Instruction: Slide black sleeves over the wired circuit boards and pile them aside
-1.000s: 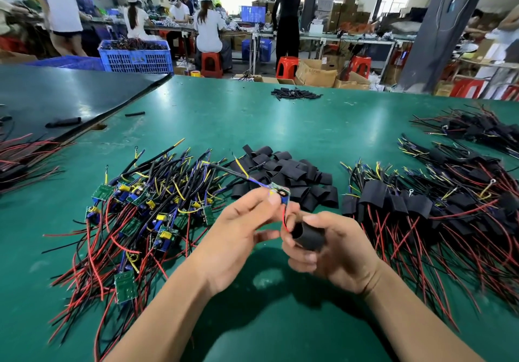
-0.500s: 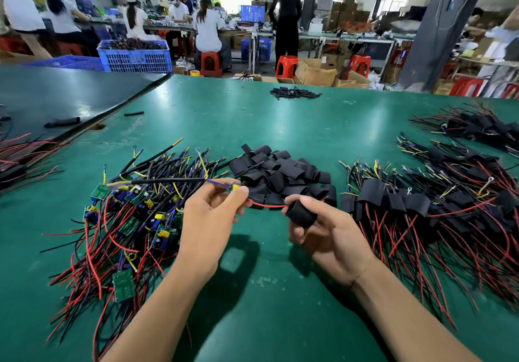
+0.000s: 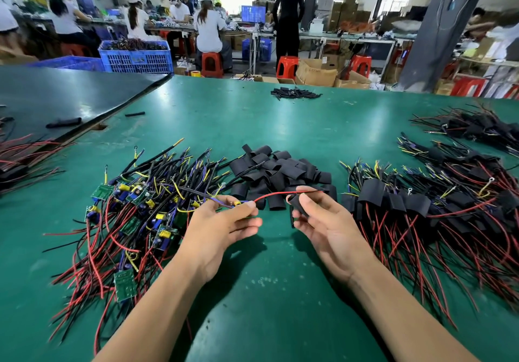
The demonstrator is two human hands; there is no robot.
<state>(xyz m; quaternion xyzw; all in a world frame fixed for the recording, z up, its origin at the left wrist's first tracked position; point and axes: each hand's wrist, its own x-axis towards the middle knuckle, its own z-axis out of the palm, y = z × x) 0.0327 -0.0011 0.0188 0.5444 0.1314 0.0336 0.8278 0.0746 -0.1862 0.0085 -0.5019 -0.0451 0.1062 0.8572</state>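
Observation:
My left hand [image 3: 222, 226] pinches a wired circuit board [image 3: 237, 203] by its end; the board is mostly hidden by my fingers. Its red wire [image 3: 276, 194] arcs right towards my right hand [image 3: 323, 221], which grips a black sleeve [image 3: 297, 205] between thumb and fingers. Both hands hover just above the green table [image 3: 280, 291], a short gap apart. Behind them lies a heap of loose black sleeves [image 3: 280, 170]. A pile of bare wired boards [image 3: 134, 210] lies to the left. Sleeved boards [image 3: 435, 210] are piled to the right.
More sleeved bundles [image 3: 477, 128] lie at the far right, and a small black heap [image 3: 295, 93] near the table's far edge. A dark table [image 3: 56, 94] adjoins on the left, with red wires [image 3: 22, 156] at its edge. Several seated people, blue crates and red stools stand beyond.
My hands have drawn further apart. The red wire now stretches out longer between the board and the sleeve, and the view has dipped slightly.

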